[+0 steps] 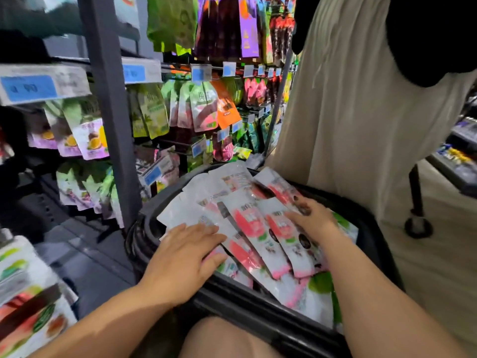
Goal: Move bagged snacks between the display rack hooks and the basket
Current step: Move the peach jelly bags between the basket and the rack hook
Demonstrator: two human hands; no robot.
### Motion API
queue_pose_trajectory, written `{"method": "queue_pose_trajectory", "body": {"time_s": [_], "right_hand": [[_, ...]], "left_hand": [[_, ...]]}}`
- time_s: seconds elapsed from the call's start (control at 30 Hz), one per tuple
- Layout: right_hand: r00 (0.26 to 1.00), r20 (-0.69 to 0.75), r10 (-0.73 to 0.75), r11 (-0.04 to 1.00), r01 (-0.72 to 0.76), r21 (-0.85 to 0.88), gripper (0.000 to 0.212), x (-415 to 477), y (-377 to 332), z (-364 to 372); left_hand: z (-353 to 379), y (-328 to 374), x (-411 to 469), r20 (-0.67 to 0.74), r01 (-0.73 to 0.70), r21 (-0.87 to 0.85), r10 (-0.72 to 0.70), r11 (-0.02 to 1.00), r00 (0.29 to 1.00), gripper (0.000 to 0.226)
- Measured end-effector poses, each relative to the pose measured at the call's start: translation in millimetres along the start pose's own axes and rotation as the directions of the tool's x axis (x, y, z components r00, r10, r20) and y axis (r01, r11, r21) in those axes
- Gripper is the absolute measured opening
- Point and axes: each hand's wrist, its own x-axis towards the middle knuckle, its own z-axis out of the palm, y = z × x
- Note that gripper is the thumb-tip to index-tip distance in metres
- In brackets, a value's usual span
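Reaching into the black basket (232,298) at lower centre, the person lays both hands on the pink-and-white snack bags (251,223) heaped there. The left hand (183,257) lies flat and the right hand (309,218) spread, each grip wide, clasping nothing. A grey rack post (111,112) stands left of the basket, with hanging bags (204,109) behind. Another person's cream skirt (348,112) crowds the right.

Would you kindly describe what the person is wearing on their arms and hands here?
The left forearm and right forearm are bare, with no sleeve, watch or bracelet in view. The left hand shows no glove or ring. The right hand is also gloveless, and its fingernails carry dark polish.
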Motion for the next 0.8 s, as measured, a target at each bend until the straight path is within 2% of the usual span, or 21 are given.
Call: {"method": "queue_pose_trajectory", "body": {"time_s": [0.17, 0.33, 0.4, 0.47, 0.53, 0.67, 0.8], "right_hand": [[0.999, 0.041, 0.021, 0.997, -0.024, 0.07, 0.054, -4.6, -0.1, -0.9], [0.998, 0.023, -0.066, 0.997, 0.065, 0.047, 0.049, -14.0, -6.7, -1.0], [0.995, 0.04, -0.096, 0.995, 0.097, -0.02, 0.051, -19.3, -13.9, -2.3], [0.993, 0.04, -0.114, 0.979, 0.119, -0.166, 0.056, -21.1, -20.3, -2.4], [0.991, 0.003, -0.133, 0.966, 0.13, -0.223, 0.054, -23.9, -25.8, -2.4], [0.96, -0.148, -0.237, 0.969, 0.224, -0.101, 0.031, -29.5, -29.4, 2.0], [0.901, -0.231, -0.367, 0.93, 0.354, -0.097, 0.021, -30.2, -32.6, 5.8]], "left_hand": [[-2.5, 4.3, 0.4, -0.015, -0.001, 0.018, 0.001, 1.0, 1.0, 0.066], [-4.8, 6.7, 0.5, 0.005, -0.001, 0.004, 0.001, 1.0, 1.0, 0.071], [-6.4, 8.2, 0.0, -0.003, -0.001, -0.009, 0.001, 1.0, 1.0, 0.069], [-6.7, 8.2, -0.6, 0.012, 0.0, -0.016, 0.0, 1.0, 1.0, 0.071], [-7.4, 8.4, -0.7, 0.01, 0.004, -0.03, -0.004, 1.0, 1.0, 0.07], [-7.9, 8.8, -1.1, 0.023, 0.008, -0.015, -0.008, 1.0, 1.0, 0.072], [-7.1, 8.0, -1.4, 0.019, 0.003, -0.018, -0.002, 1.0, 1.0, 0.097]]}}
